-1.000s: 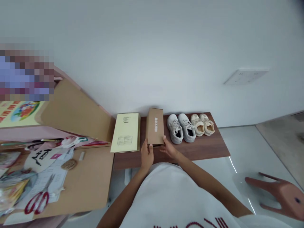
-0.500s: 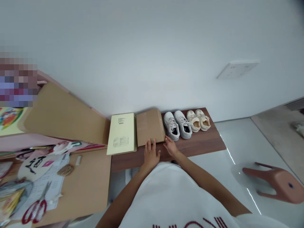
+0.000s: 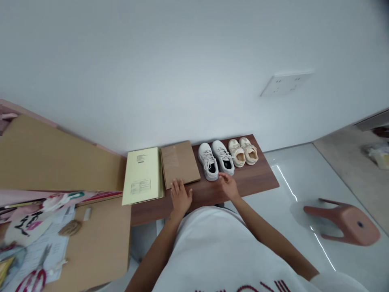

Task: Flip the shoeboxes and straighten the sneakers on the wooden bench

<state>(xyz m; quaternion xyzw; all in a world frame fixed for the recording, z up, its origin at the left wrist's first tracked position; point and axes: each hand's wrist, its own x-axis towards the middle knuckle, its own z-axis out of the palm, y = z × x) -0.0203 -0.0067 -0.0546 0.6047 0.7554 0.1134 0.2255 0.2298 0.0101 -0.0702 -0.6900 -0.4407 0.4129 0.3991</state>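
My left hand (image 3: 181, 197) rests with its fingers spread on the front edge of a folded brown cardboard piece (image 3: 180, 162), which lies flat on a dark wooden bench (image 3: 200, 198). My right hand (image 3: 229, 185) is off the cardboard, fingers loosely stretched out and nothing in them, close to the heels of the white lace-up sneakers (image 3: 208, 161). Whether its fingertips touch a sneaker I cannot tell. Left of the cardboard lies a pale yellow box (image 3: 142, 174) with printed labels. Beige shoes (image 3: 236, 153) stand side by side at the bench's right part.
On the left, a desk (image 3: 100, 243) carries red-handled scissors (image 3: 38, 273), papers and a coil of twine (image 3: 70, 228). A large cardboard panel (image 3: 60, 158) leans behind it. A pink stool (image 3: 349, 223) stands on the floor at right. A wall socket plate (image 3: 287, 83) is above.
My right hand has left the cardboard's right corner and moved right to the sneakers. The cardboard's raised far edge now lies flat. The view has shifted slightly right.
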